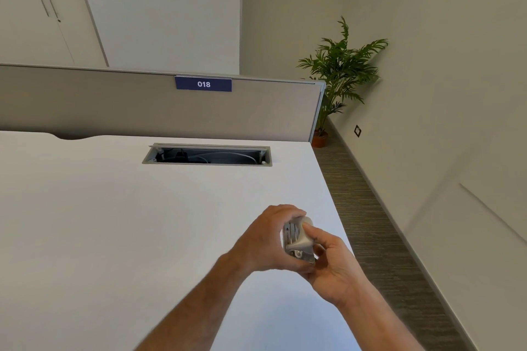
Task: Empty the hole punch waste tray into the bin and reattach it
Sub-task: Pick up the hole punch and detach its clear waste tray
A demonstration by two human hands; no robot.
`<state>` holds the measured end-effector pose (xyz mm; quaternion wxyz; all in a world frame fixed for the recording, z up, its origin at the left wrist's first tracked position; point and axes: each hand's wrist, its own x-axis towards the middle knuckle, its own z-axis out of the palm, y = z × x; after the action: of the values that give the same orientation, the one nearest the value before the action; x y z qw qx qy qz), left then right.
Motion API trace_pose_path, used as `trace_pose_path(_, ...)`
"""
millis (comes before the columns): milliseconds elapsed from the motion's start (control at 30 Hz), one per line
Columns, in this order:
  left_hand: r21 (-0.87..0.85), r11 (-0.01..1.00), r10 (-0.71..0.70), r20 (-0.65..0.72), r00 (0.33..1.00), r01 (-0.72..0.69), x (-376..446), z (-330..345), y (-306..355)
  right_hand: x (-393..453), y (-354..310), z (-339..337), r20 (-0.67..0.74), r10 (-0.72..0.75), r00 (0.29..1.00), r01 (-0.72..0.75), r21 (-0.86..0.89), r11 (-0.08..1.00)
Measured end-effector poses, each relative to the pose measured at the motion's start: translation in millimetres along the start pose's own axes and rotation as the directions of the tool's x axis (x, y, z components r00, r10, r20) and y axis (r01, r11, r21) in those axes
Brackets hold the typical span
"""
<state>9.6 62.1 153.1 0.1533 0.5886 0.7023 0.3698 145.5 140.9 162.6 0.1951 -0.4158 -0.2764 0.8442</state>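
Holding the hole punch (298, 239) in both hands, lower right of centre, above the white desk (114, 222).

Left hand (268, 239) is wrapped around its body; right hand (330, 262) is closed on its near end, thumb on top. It looks small, rigid and light; smooth metal may slip, so grip the body firmly and pull the waste tray by its edges. No bin shows.

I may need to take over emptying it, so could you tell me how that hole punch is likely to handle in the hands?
The hole punch looks rigid, showing metal parts and a grey shell. It is probably light, since the left hand and right hand hold it clear of the desk. Its smooth shell may be slippery.
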Motion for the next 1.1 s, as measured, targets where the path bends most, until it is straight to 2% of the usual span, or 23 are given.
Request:
trace_pose_path(133, -0.007, 1.0, 0.024, -0.064, 0.998, -0.024, -1, 2, 3, 1, 1, -4, 0.082, -0.003, 0.997, -0.001, 0.044, 0.999)
trace_pose_path(300, -0.028, 0.999, 0.039, -0.106, 0.994, -0.043, -3, 7, 4, 5, 5, -4, 0.093, 0.035, 0.995, -0.046, 0.123, 0.991)
trace_pose_path(600, -0.044, 0.997, 0.063, -0.101, 0.993, -0.068, -4, 8, 3, 14, 5, -1, 0.117, 0.137, 0.984, -0.147, 0.085, 0.986)
trace_pose_path(1100, -0.072, 0.993, 0.085, -0.107, 0.991, -0.094, -2, 8, 0, 23, 11, -3, 0.111, 0.092, 0.99, -0.111, 0.183, 0.977)
